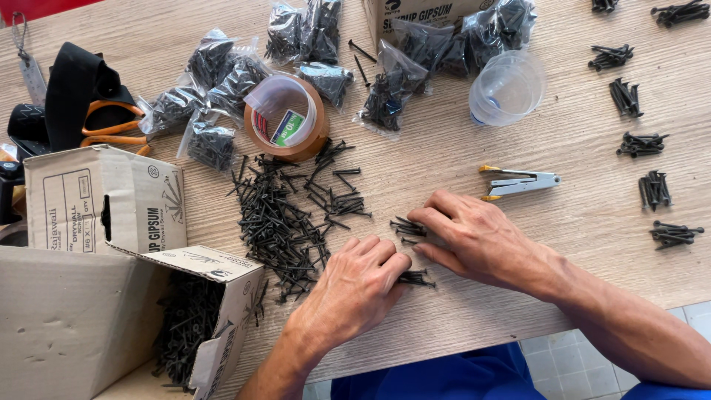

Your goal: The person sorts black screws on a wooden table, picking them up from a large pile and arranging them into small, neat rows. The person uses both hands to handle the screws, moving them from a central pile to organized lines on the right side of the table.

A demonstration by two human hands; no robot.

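Note:
A loose heap of black screws [285, 211] lies on the wooden table [444, 148] in front of me. My left hand [359, 285] rests palm down beside the heap, its fingertips covering a small bunch of screws [417, 278]. My right hand [474, 237] lies flat just right of it, fingers touching another little bunch of screws [406, 228]. Neither hand has lifted anything.
Several small screw piles [652, 189] line the right side. A clear plastic cup [507, 87], a small stapler [518, 182], a roll of brown tape [287, 117], several bagged screws [222, 81], orange scissors [111, 130] and open cardboard boxes [104, 200] surround the heap.

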